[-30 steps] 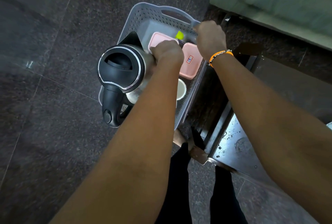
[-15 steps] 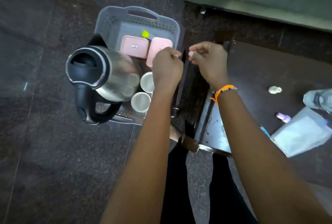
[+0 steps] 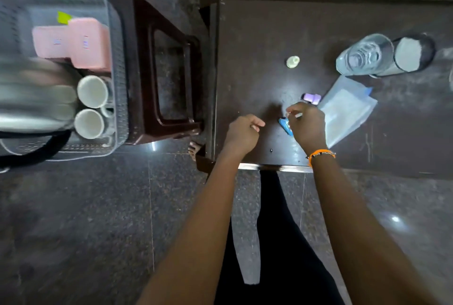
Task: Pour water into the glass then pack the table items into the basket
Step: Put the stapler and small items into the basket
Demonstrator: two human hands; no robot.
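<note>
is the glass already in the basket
No, the glass stands on the table, well to the right of the basket, which holds pink boxes and cups.

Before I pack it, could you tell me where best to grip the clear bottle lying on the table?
Probably around the clear bottle's ribbed mid-body, coming from above with fingers across its width. It lies on its side against the dark cup, so its right end is blocked.

Basket [image 3: 115,64] left of table [image 3: 269,35]
</note>
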